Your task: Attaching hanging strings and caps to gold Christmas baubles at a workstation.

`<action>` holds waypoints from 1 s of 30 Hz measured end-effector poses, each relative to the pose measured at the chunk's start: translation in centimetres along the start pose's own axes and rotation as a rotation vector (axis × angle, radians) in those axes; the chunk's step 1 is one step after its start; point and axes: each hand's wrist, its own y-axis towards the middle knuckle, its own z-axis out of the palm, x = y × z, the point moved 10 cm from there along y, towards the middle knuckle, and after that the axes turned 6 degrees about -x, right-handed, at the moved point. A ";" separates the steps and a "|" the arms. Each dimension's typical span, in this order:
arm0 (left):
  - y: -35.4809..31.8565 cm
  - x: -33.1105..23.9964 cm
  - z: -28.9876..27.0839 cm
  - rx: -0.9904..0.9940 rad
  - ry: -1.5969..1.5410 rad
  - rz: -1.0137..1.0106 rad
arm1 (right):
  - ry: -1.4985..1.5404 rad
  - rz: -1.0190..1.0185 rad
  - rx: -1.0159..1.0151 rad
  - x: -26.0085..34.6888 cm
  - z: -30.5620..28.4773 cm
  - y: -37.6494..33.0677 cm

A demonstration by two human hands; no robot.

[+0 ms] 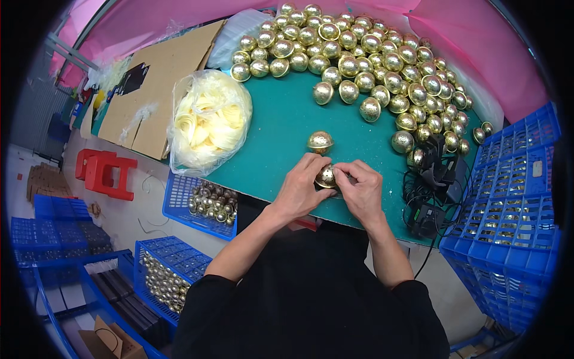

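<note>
Close to the front edge of the green tabletop (275, 128), my left hand (297, 190) grips a perforated gold metal ball (326, 176) from its left side. The thumb and fingertips of my right hand (363, 190) are pinched together at the ball's right side. Whether they also hold some small part is hidden. Just beyond my hands stands another gold ball (320, 141) with a rim around its middle, apart from the many others. A large heap of similar balls (391, 81) spreads over the back and right of the table.
A clear bag of pale yellow strips (212, 122) lies at the left, beside flat cardboard (170, 66). Black devices with cables (431, 197) sit at the right edge. Stacked blue crates (508, 239) stand right; more crates of balls (173, 257) and red stools (107, 173) stand on the left floor.
</note>
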 end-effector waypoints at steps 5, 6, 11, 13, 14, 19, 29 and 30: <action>-0.4 0.7 -0.4 0.010 -0.114 -0.053 | 0.015 0.030 0.030 0.4 0.1 0.0; -0.5 1.1 -0.6 -0.003 -0.172 -0.086 | 0.035 0.041 0.029 0.4 0.1 -0.1; -1.3 3.9 0.4 -0.010 -0.422 -0.325 | 0.053 0.057 0.043 0.1 0.2 -0.5; -1.4 4.5 0.7 -0.048 -0.509 -0.321 | 0.050 0.060 0.056 0.2 0.4 -0.3; -1.4 4.6 0.5 -0.081 -0.533 -0.314 | 0.050 0.059 0.056 0.3 0.3 -0.2; -1.5 3.8 -0.1 -0.175 -0.457 -0.290 | 0.064 0.084 0.065 0.3 0.7 -0.3; -0.7 4.5 -1.9 -0.245 -0.716 -0.368 | 0.459 0.420 0.213 -2.8 1.7 -2.2; -0.3 4.1 -2.8 -0.269 -0.763 -0.331 | 0.652 0.556 0.288 -3.4 1.9 -3.1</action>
